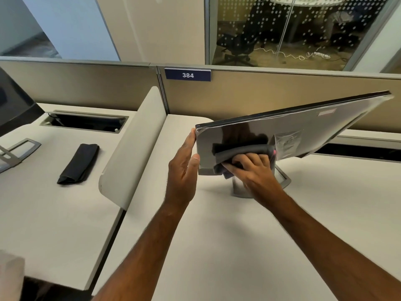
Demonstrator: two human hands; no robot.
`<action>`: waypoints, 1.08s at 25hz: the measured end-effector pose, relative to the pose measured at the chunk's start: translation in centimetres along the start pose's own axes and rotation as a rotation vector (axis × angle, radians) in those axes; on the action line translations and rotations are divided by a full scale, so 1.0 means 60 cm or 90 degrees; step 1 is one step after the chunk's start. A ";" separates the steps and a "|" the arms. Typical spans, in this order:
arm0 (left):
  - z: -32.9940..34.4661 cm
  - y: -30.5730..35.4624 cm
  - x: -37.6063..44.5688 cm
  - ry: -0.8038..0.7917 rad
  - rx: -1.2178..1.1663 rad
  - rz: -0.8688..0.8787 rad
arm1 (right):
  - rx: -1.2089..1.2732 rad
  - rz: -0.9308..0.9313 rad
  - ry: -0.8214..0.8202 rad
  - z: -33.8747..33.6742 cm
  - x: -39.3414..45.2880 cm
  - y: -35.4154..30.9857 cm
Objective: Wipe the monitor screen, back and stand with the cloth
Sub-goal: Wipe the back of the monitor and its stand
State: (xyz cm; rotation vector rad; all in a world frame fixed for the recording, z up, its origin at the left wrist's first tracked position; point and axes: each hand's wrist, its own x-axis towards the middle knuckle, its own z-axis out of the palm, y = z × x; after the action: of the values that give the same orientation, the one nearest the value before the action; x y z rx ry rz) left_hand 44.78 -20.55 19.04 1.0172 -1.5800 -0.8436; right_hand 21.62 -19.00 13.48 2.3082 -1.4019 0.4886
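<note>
A monitor stands on the desk with its glossy silver back turned toward me and tilted. My left hand holds its left edge, thumb on the near face and fingers wrapped behind. My right hand presses a dark grey cloth against the lower left of the back, fingers curled over the bunched fabric. The monitor's grey stand shows below the panel, partly hidden by my right hand and wrist. The screen side faces away and is hidden.
A second folded dark cloth lies on the neighbouring desk to the left. A curved divider separates the two desks. Another monitor and its stand sit at far left. A partition wall runs behind.
</note>
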 end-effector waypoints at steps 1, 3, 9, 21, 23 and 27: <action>0.003 -0.001 0.000 0.002 -0.005 -0.006 | -0.004 -0.003 0.021 -0.006 0.013 -0.005; 0.004 0.001 0.000 0.001 -0.020 -0.018 | 0.002 -0.017 0.022 -0.010 0.047 -0.034; -0.009 -0.006 0.012 -0.021 0.002 -0.025 | 0.043 -0.034 -0.138 0.052 0.052 -0.091; -0.007 -0.006 0.012 -0.009 -0.002 -0.033 | 0.042 -0.003 -0.130 0.036 0.051 -0.081; -0.007 -0.011 0.015 -0.006 0.011 -0.041 | 0.060 0.003 -0.192 0.059 0.061 -0.109; -0.007 -0.012 0.019 -0.004 0.031 -0.032 | 0.048 0.027 -0.295 0.081 0.042 -0.103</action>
State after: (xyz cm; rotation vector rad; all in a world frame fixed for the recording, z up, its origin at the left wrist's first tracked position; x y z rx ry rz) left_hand 45.18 -21.91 18.90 1.0942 -1.5924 -0.8458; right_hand 28.66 -20.72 9.58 2.5665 -1.6605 0.0110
